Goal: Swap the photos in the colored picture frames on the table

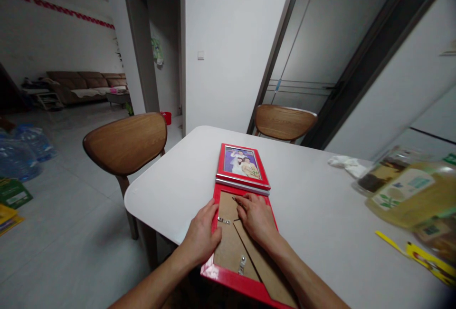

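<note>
A red picture frame (235, 277) lies face down at the table's near edge, its brown backing board (228, 245) and metal hangers showing. My left hand (202, 234) grips the frame's left side, thumb over the inner edge. Over the upper right of the backing, my right hand (255, 216) has its fingers pinched around a small dark piece (235, 199), too small to name. A brown stand flap (267, 266) runs diagonally beneath my right wrist. Just beyond, another red frame with a photo (243, 162) lies face up on top of a stack.
On the white table (309, 195), an oil bottle (406, 195), a clear container (379, 168), white tissue (347, 164) and a yellow packet (432, 262) stand or lie right. Wooden chairs (128, 142) (285, 122) are at the far and left sides.
</note>
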Demonstrator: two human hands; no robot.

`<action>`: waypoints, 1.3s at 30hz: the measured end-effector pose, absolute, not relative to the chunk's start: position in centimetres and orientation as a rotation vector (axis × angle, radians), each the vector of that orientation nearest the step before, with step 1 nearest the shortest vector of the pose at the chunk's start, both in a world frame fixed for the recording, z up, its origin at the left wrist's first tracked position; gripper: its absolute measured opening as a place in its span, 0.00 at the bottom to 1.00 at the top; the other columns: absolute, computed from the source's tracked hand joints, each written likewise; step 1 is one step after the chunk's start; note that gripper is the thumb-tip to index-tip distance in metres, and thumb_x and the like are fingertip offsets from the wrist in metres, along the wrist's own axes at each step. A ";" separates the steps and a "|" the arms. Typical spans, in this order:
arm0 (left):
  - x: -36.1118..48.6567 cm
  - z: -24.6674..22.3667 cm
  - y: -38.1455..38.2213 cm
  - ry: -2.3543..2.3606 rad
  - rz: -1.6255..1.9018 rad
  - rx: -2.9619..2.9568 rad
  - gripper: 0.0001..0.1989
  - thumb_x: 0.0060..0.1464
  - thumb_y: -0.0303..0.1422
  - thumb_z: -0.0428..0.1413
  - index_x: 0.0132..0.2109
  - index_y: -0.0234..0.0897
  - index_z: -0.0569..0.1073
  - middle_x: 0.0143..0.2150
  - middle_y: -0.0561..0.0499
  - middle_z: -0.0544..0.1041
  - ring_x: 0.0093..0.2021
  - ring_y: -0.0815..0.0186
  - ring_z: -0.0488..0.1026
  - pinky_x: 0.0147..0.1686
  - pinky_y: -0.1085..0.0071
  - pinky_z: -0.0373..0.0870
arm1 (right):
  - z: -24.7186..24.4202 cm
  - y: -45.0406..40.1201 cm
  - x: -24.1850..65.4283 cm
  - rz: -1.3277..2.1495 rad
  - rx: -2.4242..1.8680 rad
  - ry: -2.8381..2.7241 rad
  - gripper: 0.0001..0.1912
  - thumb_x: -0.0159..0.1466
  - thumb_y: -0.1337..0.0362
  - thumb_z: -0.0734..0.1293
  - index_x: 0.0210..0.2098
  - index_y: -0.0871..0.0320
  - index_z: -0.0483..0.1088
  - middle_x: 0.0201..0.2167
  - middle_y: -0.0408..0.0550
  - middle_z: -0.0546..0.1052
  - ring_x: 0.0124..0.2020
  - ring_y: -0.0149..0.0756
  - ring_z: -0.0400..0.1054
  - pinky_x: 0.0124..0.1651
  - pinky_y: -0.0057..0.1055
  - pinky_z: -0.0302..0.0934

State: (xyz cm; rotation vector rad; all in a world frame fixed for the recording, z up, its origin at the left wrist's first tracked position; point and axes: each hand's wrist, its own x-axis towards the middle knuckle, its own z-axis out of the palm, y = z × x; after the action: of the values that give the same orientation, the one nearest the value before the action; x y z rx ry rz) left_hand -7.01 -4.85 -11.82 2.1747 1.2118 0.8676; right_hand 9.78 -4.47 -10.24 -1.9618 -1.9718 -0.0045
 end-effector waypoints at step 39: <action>-6.8 -12.0 -5.2 1.203 0.883 2.186 0.25 0.44 0.24 0.48 0.53 0.35 0.61 0.57 0.46 0.60 0.55 0.62 0.57 0.55 0.63 0.54 | -10.2 -11.7 10.3 0.282 -1.739 -1.998 0.16 0.53 0.60 0.61 0.41 0.56 0.68 0.47 0.52 0.66 0.47 0.40 0.60 0.49 0.39 0.54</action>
State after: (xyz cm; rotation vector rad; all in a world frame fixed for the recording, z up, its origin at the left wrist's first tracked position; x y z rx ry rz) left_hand -6.77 -5.18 -11.96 2.1865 1.2031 0.8831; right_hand 10.34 -11.71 -10.21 -1.7394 -1.9982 0.2823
